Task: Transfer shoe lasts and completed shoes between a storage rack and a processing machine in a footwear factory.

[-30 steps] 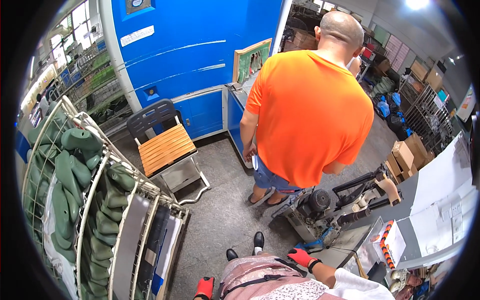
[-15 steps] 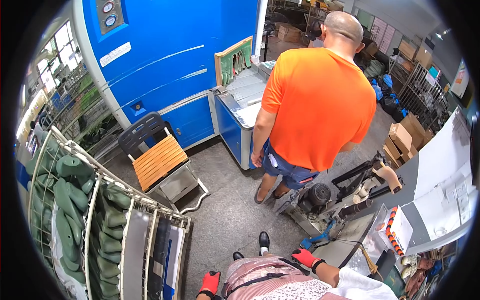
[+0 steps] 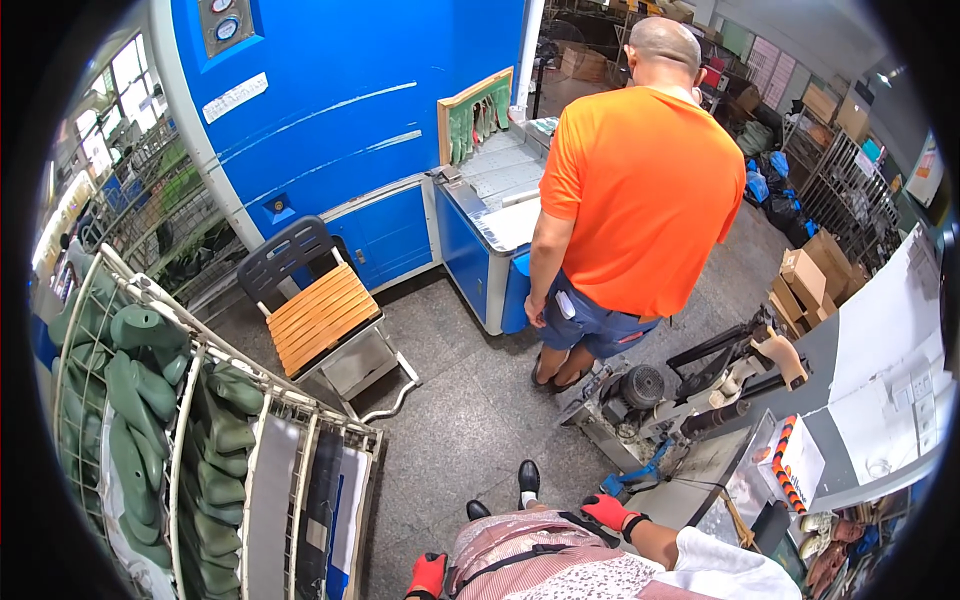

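Down at the bottom centre, our gloved right hand (image 3: 606, 511) hangs loosely curled and empty beside the grey machine (image 3: 660, 405); our left hand (image 3: 428, 575), fingers unclear, drops near the wire rack (image 3: 300, 420) of green shoe lasts (image 3: 135, 400).

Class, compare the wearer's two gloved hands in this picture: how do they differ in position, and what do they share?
The right hand is higher in the picture, out by the grey machine and its blue base; the left hand hangs low at the picture's bottom edge, nearer the wire rack of green shoe lasts. The right hand shows a dark wrist strap; the left hand's wrist is cut off. Both wear red gloves and hold nothing that shows.
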Motion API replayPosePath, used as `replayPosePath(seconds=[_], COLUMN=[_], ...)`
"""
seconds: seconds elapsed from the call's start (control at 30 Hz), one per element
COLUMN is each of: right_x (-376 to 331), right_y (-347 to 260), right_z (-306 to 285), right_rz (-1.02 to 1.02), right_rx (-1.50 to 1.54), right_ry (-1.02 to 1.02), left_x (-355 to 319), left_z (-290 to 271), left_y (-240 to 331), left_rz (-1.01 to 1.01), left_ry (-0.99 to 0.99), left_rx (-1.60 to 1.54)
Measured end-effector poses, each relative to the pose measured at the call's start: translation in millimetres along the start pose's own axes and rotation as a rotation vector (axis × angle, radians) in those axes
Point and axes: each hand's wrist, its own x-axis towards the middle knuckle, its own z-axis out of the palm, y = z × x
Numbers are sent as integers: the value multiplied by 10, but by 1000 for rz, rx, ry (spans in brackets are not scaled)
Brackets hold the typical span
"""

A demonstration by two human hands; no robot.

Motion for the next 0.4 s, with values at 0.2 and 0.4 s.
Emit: replayPosePath(seconds=[0.2, 0.4], right_x=[56, -43], right_y=[-199, -339], right_z=[-57, -141], right_rz=[-55, 94], right_rx=[33, 125], right_ry=[12, 48], left_x=[346, 394], left_z=[40, 88], left_y=[-406, -216], left_rz=[65, -1], left_ry=[-36, -10], left_rx=[-35, 147])
